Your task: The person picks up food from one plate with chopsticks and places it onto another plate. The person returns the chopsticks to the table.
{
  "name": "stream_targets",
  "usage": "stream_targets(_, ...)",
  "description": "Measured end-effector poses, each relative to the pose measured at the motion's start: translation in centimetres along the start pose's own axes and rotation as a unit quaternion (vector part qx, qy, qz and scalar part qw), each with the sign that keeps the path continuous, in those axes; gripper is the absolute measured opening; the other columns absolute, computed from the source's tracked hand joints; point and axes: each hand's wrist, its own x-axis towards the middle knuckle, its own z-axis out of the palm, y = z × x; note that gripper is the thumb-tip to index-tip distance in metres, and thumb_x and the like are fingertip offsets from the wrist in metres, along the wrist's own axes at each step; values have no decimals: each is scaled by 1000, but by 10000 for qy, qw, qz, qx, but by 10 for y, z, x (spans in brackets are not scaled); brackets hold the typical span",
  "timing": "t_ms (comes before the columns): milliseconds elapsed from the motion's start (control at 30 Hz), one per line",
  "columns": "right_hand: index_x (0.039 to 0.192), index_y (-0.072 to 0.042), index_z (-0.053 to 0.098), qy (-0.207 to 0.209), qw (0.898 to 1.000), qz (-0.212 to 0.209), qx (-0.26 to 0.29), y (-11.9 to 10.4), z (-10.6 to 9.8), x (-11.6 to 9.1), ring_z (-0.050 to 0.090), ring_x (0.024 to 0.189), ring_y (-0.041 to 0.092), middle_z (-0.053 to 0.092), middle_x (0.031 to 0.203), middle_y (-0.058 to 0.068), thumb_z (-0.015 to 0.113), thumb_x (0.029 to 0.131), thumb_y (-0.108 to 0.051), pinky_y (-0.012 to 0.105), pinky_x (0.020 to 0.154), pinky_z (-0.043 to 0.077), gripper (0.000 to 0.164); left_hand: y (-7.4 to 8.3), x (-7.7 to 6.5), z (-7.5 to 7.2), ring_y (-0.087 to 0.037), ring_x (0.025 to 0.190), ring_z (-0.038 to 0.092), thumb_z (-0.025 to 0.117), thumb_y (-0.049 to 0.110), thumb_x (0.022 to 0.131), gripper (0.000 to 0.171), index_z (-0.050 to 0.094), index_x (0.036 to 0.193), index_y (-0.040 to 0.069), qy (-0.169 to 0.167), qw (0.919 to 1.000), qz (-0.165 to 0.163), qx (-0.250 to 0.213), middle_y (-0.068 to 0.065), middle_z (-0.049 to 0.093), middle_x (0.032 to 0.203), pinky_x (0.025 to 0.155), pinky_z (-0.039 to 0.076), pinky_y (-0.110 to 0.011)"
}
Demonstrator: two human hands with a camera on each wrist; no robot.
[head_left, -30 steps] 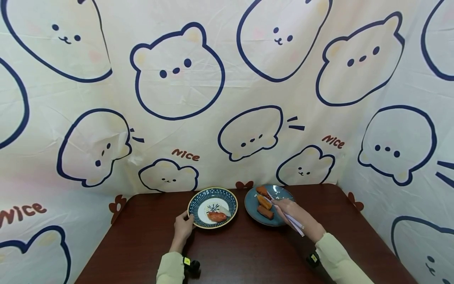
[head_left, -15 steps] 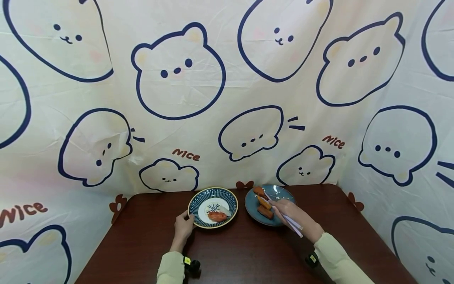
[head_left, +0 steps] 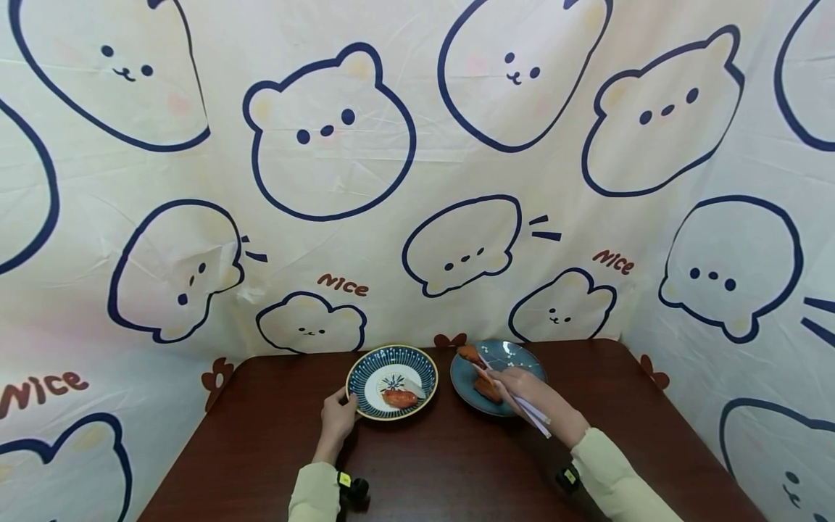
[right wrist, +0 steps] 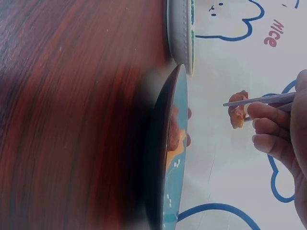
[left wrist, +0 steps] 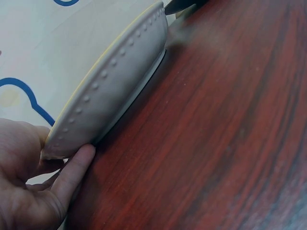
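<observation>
At the left edge of a white-and-blue patterned plate [head_left: 360, 373], my left hand [head_left: 338, 419] grips the rim, thumb on top; the left wrist view shows fingers [left wrist: 72, 175] under the plate's side. My right hand [head_left: 531, 391] holds a pair of pale purple chopsticks [head_left: 535, 415] over a blue plate [head_left: 462, 384]. Between their tips is a browned piece of food [right wrist: 237, 111], like a chicken wing, raised above the blue plate in the right wrist view. A brown oblong piece [head_left: 486, 390] and an orange-yellow piece [right wrist: 178, 151] lie on that plate, partly hidden.
A reddish-brown piece of food [head_left: 399, 398] and a whitish piece [head_left: 414, 388] lie on the patterned plate. Both plates stand near the far edge of a dark wooden table [head_left: 430, 464], a narrow gap between them. A cartoon-printed cloth [head_left: 378, 246] hangs behind.
The chopsticks and the browned piece have moved left and rise over the blue plate's left edge, my right hand shifting with them. My left hand and the patterned plate stay in place.
</observation>
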Motion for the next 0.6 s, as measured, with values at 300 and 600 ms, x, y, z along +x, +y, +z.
stream_targets(300, 133, 2, 66, 427, 9941, 66, 998, 0, 5, 10, 62, 86, 14, 72, 101, 8, 55, 102, -8, 33, 80, 59, 34, 0, 0, 0, -32, 104, 71, 47, 13, 105, 50, 41, 149, -12, 2, 10000, 17, -11, -33, 60, 127, 79, 62, -35)
stream_targets(600, 129, -1, 69, 562, 9920, -61, 1128, -6, 2, 20, 69, 98, 22, 74, 115, 11, 59, 100, -8, 43, 89, 60, 32, 1, 0, 1, -33, 106, 70, 47, 13, 105, 50, 42, 148, -11, 27, 10000, 13, -11, -32, 60, 128, 80, 62, -36)
